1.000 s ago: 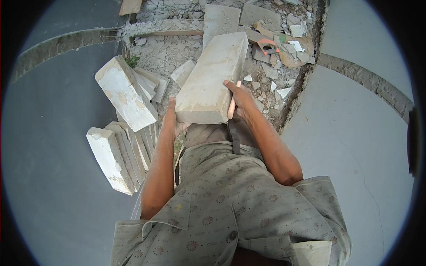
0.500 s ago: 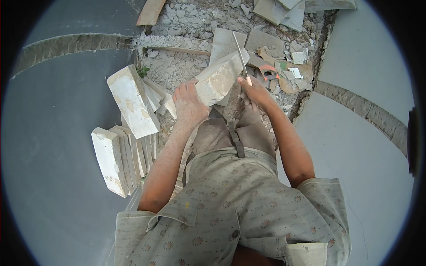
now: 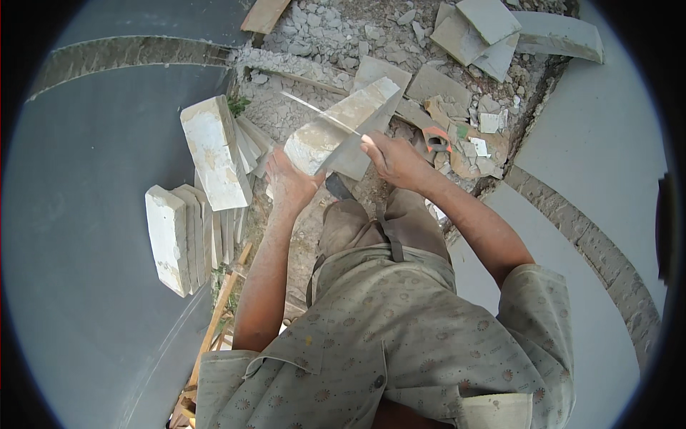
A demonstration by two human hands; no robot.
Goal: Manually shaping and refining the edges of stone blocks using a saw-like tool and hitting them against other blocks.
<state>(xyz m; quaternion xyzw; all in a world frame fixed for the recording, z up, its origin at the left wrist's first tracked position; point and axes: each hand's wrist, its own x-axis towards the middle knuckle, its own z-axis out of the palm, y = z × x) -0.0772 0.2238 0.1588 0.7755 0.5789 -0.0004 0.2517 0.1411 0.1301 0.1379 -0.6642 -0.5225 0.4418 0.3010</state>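
A long, off-white block (image 3: 343,118) stands on edge over a pale slab, angled away from me. My left hand (image 3: 289,179) grips its near left end. My right hand (image 3: 386,157) is closed on the pale handle of a long thin blade (image 3: 318,111), which lies diagonally across the block's top. An orange and black handsaw handle (image 3: 436,139) rests on the debris to the right. At left are a white block (image 3: 214,150) on loose slabs and an upright stack of slabs (image 3: 171,236).
Broken rubble (image 3: 321,28) covers the ground ahead, with loose slabs (image 3: 479,39) at the upper right and thin timber pieces (image 3: 225,300) at lower left. Broad grey surfaces with curved strips flank me on both sides, the right one (image 3: 586,121) bordered by a rubble-filled gap.
The block has tipped from flat onto its edge. A blade has appeared in my right hand and swung leftward from near-upright to lying across the block. The view has shifted slightly.
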